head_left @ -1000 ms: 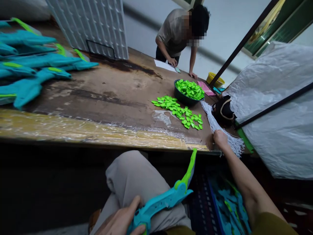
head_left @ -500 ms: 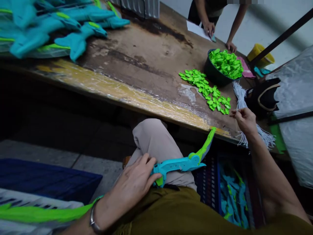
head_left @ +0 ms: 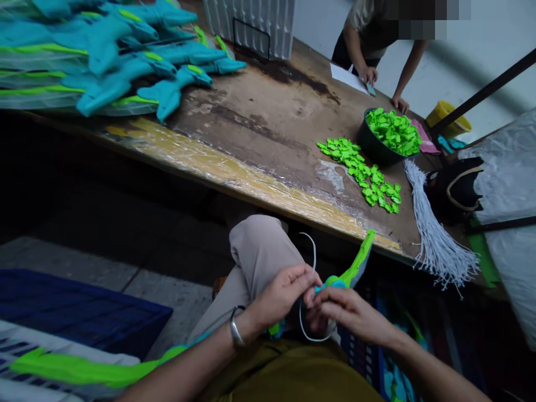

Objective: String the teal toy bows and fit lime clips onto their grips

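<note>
A thin white cord (head_left: 315, 254) loops above and below my two hands over my lap. My left hand (head_left: 288, 290) pinches it between thumb and fingertips. My right hand (head_left: 349, 312) is closed on the cord close by, its fingertips nearly meeting the left ones and slightly blurred. Under both hands lies a teal plastic piece with a lime-green arm (head_left: 358, 262) that points up toward the table edge. The hands cover most of its teal body. On the table to the right lies a bundle of white cords (head_left: 433, 229).
Small lime-green parts (head_left: 360, 173) lie spread on the worn table (head_left: 268, 123) beside a dark bowl (head_left: 368, 137) heaped with more. Teal pieces (head_left: 113, 67) are piled at left. Crates, one a blue crate (head_left: 84, 307), flank my legs. Across the table a person (head_left: 372, 33) handles paper.
My right hand has come from the cord bundle to my lap, bringing a white cord. My left hand has moved right, from the teal body's end to the cord.
</note>
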